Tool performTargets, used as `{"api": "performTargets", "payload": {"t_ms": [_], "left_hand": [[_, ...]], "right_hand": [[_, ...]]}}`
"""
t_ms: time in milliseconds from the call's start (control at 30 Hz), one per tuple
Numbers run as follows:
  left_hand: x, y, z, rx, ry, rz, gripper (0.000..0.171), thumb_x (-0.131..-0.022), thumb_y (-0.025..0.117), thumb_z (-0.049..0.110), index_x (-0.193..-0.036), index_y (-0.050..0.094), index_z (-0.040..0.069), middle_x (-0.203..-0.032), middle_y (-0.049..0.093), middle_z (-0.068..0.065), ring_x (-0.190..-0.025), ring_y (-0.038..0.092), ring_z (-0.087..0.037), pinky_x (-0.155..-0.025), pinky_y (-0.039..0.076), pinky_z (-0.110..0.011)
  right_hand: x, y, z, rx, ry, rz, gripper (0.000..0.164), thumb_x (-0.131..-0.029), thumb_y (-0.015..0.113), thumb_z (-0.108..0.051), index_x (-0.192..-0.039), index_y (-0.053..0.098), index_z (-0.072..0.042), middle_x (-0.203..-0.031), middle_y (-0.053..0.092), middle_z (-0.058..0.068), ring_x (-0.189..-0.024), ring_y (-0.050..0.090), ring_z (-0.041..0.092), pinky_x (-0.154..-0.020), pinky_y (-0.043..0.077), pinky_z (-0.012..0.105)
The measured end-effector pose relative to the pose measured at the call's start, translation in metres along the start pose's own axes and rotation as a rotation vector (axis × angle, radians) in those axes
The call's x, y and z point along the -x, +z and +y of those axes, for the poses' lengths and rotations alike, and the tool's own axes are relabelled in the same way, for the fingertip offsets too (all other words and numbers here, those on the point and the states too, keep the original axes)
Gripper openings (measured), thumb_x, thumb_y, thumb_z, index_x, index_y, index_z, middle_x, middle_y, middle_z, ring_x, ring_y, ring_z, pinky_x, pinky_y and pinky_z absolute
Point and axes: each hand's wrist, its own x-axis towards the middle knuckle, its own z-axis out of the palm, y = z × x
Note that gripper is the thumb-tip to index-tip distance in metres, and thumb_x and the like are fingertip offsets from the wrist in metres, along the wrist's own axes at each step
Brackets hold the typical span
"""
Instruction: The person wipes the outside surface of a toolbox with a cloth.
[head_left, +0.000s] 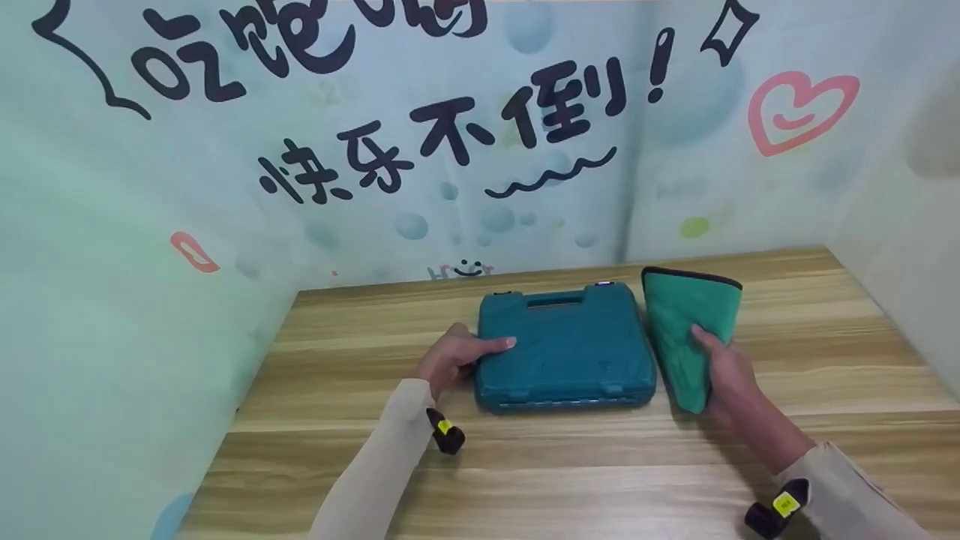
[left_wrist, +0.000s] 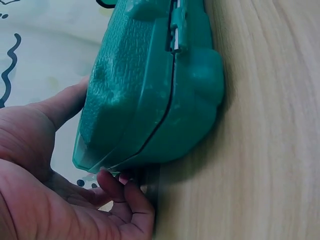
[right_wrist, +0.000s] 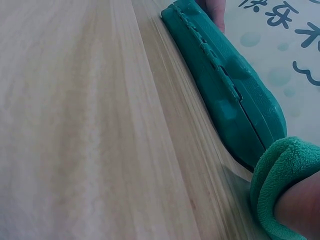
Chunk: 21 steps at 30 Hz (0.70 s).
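Observation:
A teal plastic carrying case (head_left: 566,349) lies flat on the table, closed, its handle side towards the wall. My left hand (head_left: 457,356) grips its left end, thumb on the lid. In the left wrist view, curled fingers (left_wrist: 134,200) of that hand are at the case's (left_wrist: 135,85) lower edge. To the right of the case, my right hand (head_left: 731,375) holds a folded green cloth (head_left: 686,330) with a dark edge, thumb on its face. The right wrist view shows the cloth's (right_wrist: 280,160) fuzzy fold beside the near end of the case (right_wrist: 225,85).
The wood-grain table (head_left: 562,480) stretches in front of and to both sides of the case. Behind it stands a pale wall covering (head_left: 465,225) with black writing and bubble prints. A strapped black device (head_left: 448,435) sits on each wrist.

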Motion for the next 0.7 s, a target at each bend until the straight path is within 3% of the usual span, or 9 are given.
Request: {"api": "performTargets", "payload": {"t_ms": [400,567,633,700], "left_hand": [[-0.0012,0.0016,0.0062,-0.032,-0.028,0.020,0.102,-0.077,0.090,0.042,-0.150,0.034,-0.002,-0.123,0.051,-0.016,-0.115,0.047,-0.032,-0.100,0.041,-0.042],[-0.0014,-0.0006,0.0066,-0.029,-0.049,-0.012,0.109,-0.076,0.091,0.043,-0.154,0.028,0.000,-0.130,0.049,-0.016,-0.116,0.048,-0.031,-0.102,0.041,-0.042],[-0.0020,-0.0009,0.0067,-0.025,-0.061,-0.018,0.111,-0.076,0.091,0.041,-0.155,0.026,0.000,-0.136,0.048,-0.016,-0.118,0.049,-0.031,-0.105,0.040,-0.042],[-0.0024,-0.0008,0.0065,-0.020,-0.078,-0.014,0.112,-0.076,0.092,0.040,-0.156,0.025,0.000,-0.142,0.045,-0.018,-0.121,0.047,-0.031,-0.108,0.038,-0.044]], "right_hand": [[0.0001,0.0008,-0.0015,0.046,-0.006,0.029,0.090,-0.101,0.057,-0.051,-0.160,0.007,-0.006,-0.146,0.030,0.009,-0.126,0.034,0.025,-0.107,0.033,0.038],[-0.0008,0.0012,-0.0013,0.004,-0.044,-0.003,0.058,-0.104,0.056,-0.045,-0.145,0.029,-0.014,-0.132,0.042,0.004,-0.116,0.044,0.018,-0.098,0.041,0.032],[-0.0011,0.0022,-0.0006,-0.013,-0.049,-0.014,0.055,-0.104,0.054,-0.042,-0.144,0.029,-0.014,-0.132,0.043,0.005,-0.116,0.045,0.018,-0.097,0.041,0.031],[-0.0010,0.0037,0.0003,-0.012,-0.040,-0.015,0.063,-0.105,0.054,-0.043,-0.150,0.024,-0.012,-0.136,0.040,0.006,-0.119,0.043,0.019,-0.098,0.040,0.031]]}}
